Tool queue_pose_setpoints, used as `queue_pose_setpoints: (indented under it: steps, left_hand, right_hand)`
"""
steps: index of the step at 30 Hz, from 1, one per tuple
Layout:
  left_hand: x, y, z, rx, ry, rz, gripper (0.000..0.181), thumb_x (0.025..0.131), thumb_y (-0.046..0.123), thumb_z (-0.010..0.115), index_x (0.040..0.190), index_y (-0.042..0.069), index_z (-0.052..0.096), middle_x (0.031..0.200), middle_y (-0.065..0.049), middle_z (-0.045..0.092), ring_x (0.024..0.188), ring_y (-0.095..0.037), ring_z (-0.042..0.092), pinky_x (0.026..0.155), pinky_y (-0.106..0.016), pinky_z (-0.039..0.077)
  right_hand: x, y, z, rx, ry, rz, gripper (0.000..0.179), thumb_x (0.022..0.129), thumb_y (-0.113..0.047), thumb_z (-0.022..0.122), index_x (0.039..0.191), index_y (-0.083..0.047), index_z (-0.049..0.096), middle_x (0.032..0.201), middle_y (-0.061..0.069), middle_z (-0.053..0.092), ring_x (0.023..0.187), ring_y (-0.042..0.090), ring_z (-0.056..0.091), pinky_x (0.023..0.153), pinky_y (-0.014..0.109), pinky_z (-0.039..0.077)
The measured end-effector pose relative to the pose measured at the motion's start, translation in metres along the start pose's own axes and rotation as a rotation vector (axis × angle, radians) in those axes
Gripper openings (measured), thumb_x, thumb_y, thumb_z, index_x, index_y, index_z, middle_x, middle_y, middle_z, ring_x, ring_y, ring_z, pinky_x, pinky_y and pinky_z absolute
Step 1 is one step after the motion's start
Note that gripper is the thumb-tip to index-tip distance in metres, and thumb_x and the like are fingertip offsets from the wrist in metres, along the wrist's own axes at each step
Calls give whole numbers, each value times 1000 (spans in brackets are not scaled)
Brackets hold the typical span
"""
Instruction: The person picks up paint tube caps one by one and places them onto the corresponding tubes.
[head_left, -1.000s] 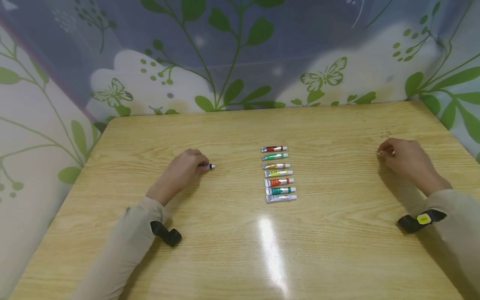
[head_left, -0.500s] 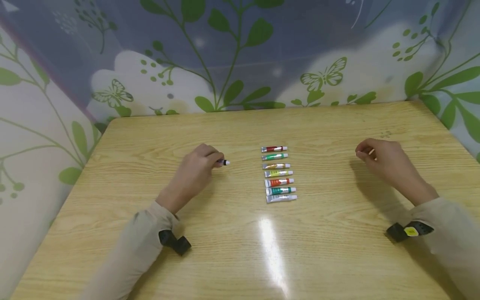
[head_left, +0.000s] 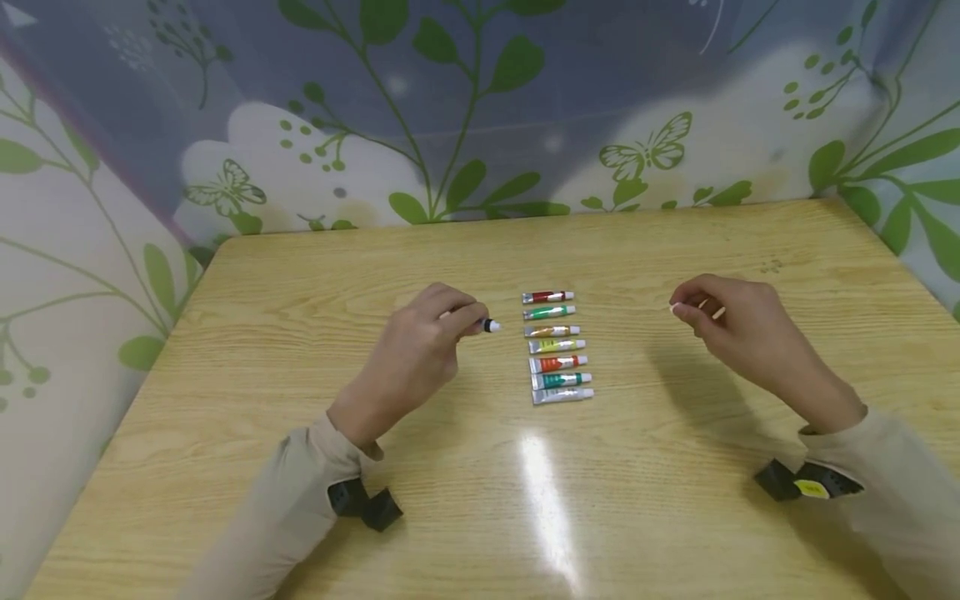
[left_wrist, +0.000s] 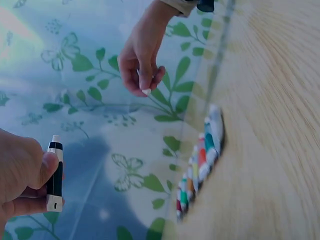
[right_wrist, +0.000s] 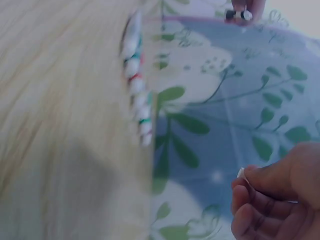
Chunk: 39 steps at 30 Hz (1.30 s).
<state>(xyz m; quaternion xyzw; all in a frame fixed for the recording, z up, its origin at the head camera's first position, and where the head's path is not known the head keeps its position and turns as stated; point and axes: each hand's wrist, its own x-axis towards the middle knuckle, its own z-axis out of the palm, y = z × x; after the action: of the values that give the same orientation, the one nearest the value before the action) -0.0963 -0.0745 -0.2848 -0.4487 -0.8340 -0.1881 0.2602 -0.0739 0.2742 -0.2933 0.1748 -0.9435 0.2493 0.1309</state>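
Observation:
My left hand [head_left: 420,346] pinches a black-and-white paint tube [left_wrist: 55,177] between thumb and fingers, raised over the table left of the tube row. Its narrow white tip points right in the head view and up in the left wrist view. On the right side, my right hand [head_left: 738,329] pinches a small white cap [right_wrist: 241,173] between thumb and fingertips, also above the table. Between the hands lies a column of several paint tubes: dark red [head_left: 547,297], green [head_left: 550,312], ochre [head_left: 552,332], yellow [head_left: 557,346], orange-red [head_left: 558,364], teal [head_left: 561,381] and silver-white [head_left: 562,397].
The wooden table [head_left: 637,500] reaches back to a wall covering [head_left: 495,125] printed with leaves and butterflies. A few small marks [head_left: 771,267] show on the tabletop at the far right. Each sleeve carries a black wrist camera, left [head_left: 363,502] and right [head_left: 806,482].
The left hand has lifted the black-labelled tube and carried it right, toward the row. The right hand has moved left with the cap. The tubes in the row have stayed put.

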Motion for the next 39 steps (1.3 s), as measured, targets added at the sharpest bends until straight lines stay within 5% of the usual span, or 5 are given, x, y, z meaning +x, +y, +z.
queue_pose_setpoints:
  steps: [14, 21, 28, 32, 39]
  left_hand:
    - [8, 40, -20, -191, 125, 96, 10, 88, -7, 64, 97, -7, 68, 95, -13, 67, 90, -23, 64, 83, -24, 52]
    - [7, 54, -26, -227, 94, 27, 13, 90, -1, 65, 101, -4, 69, 96, -11, 69, 90, -20, 65, 81, -20, 52]
    - [5, 63, -25, -210, 44, 18, 19, 91, 3, 65, 109, -4, 68, 100, -10, 68, 94, -20, 62, 83, -20, 50]
    - [4, 66, -24, -208, 49, -5, 19, 90, 2, 66, 107, -4, 68, 100, -10, 66, 94, -20, 61, 84, -20, 50]
    - [1, 72, -19, -190, 13, -9, 16, 85, 0, 71, 101, -2, 70, 98, -9, 63, 92, -19, 58, 83, -19, 49]
  right_hand:
    - [-9, -63, -8, 174, 106, -293, 23, 81, 9, 71, 96, -8, 67, 75, -11, 63, 61, -1, 58, 56, 12, 45]
    - [-18, -78, 2, 311, 160, -414, 14, 88, 2, 67, 100, -5, 67, 81, -3, 66, 63, 2, 59, 60, 13, 49]
    - [-22, -88, 9, 434, 194, -426, 10, 93, -3, 62, 101, 1, 66, 84, 5, 67, 66, 4, 61, 61, 14, 51]
    - [-22, -93, 12, 482, 221, -472, 25, 98, -20, 57, 100, 3, 66, 83, 6, 67, 66, 4, 61, 62, 15, 52]
    - [-24, -97, 18, 510, 207, -495, 25, 97, -21, 57, 99, 2, 66, 83, 5, 66, 65, 4, 59, 60, 15, 51]
